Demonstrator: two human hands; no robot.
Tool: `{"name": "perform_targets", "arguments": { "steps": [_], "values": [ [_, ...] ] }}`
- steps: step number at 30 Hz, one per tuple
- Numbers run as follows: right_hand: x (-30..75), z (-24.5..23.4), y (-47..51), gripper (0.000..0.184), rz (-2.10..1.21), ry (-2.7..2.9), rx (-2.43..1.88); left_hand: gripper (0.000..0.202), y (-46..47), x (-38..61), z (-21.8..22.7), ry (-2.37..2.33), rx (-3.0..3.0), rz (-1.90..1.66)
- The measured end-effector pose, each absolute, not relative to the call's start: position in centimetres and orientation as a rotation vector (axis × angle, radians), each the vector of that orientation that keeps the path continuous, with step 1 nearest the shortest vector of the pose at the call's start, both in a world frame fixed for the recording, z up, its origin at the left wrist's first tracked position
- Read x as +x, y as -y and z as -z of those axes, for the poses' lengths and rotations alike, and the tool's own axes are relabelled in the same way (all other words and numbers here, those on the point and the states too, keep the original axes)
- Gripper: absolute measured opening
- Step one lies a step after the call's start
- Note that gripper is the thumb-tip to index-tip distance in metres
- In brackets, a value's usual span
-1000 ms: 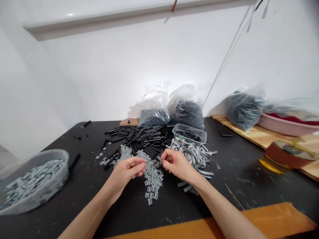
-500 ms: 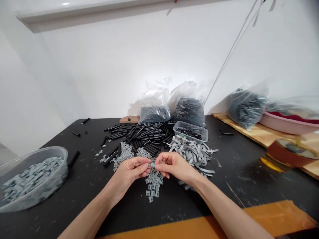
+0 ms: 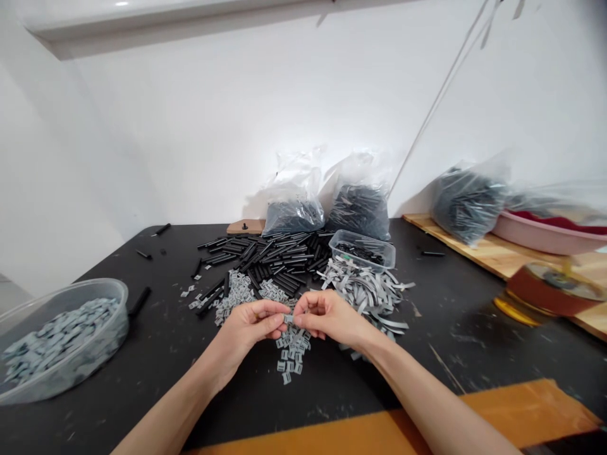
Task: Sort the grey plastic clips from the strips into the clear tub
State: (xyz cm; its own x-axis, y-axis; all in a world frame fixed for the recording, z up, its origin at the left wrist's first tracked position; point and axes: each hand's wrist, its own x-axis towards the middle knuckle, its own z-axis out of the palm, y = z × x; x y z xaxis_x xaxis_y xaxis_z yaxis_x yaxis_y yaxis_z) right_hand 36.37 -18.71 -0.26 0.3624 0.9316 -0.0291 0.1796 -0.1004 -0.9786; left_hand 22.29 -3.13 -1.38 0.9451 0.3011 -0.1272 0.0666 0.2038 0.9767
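Note:
Over the middle of the table, my left hand (image 3: 258,323) pinches a small grey plastic buckle (image 3: 288,318) between thumb and index finger. My right hand (image 3: 329,316) is closed at the buckle's other side, its thumb and fingertips pinching what looks like the end of a grey strap, mostly hidden by the fingers. Beneath the hands lies a spread of loose grey buckles (image 3: 290,363), which continues into a pile (image 3: 239,287) behind my left hand. Beyond my right hand is a heap of short grey straps (image 3: 367,291).
Black sticks (image 3: 279,253) are heaped behind the buckles, beside a clear tray (image 3: 386,256). Two plastic bags (image 3: 360,208) stand by the wall. A clear bowl (image 3: 124,309) of grey pieces sits left. A tape roll (image 3: 545,291) and wooden board (image 3: 526,256) are at right.
The buckle and the grey piece at my right fingertips, slightly apart before, now meet between my hands. Both hands have stayed nearly in place.

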Motion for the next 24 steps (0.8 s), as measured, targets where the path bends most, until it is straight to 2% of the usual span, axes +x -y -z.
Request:
{"name": "perform_targets", "arguments": {
  "steps": [24],
  "values": [
    [35.9, 0.6, 18.2, 0.037, -0.968, 0.889, -1.326, 0.029, 3.8, 22.0, 0.4, -0.322, 1.384, -0.131]
  ]
}}
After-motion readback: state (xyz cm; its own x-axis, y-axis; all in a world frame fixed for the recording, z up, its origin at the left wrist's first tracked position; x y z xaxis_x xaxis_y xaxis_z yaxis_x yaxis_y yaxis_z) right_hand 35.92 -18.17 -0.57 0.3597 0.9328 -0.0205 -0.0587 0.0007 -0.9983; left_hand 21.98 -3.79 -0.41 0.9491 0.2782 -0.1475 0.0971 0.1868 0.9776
